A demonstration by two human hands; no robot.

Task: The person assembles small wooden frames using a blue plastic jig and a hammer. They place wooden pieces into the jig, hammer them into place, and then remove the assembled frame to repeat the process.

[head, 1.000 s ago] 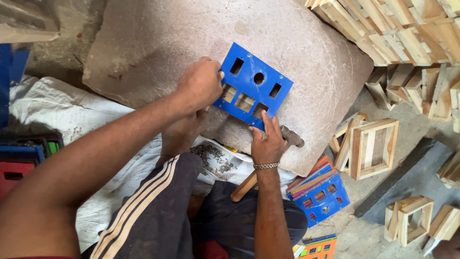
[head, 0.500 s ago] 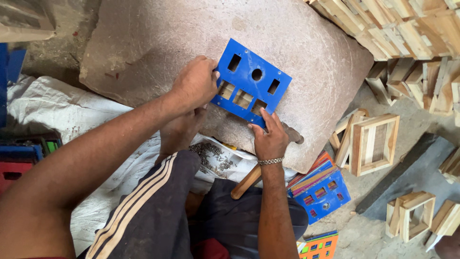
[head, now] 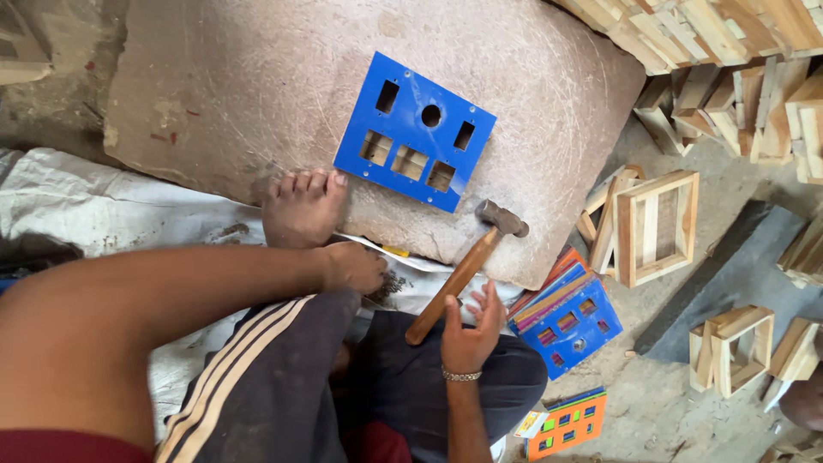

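A blue plate point(head: 414, 131) with square, rectangular and round cut-outs lies flat on a big stone slab point(head: 257, 86). A hammer point(head: 463, 270) with a wooden handle leans on the slab's near edge, its head resting on the stone. My right hand point(head: 470, 330) hovers palm-up with fingers spread just beside the handle's lower end, holding nothing. My left hand point(head: 353, 266) reaches down onto the white sheet point(head: 94, 206) next to my bare foot point(head: 302, 206), fingers curled over a small dark heap; what it grips is hidden.
A stack of blue cut-out plates point(head: 567, 321) and an orange one point(head: 566, 424) lie by my right knee. Wooden box frames point(head: 656, 225) point(head: 733, 347) are scattered on the right, with a pile of wood pieces point(head: 729, 43) at top right.
Both hands have come off the blue plate. My left hand dropped to the sheet by my foot, my right hand pulled back beside the hammer handle. The hammer now shows fully.
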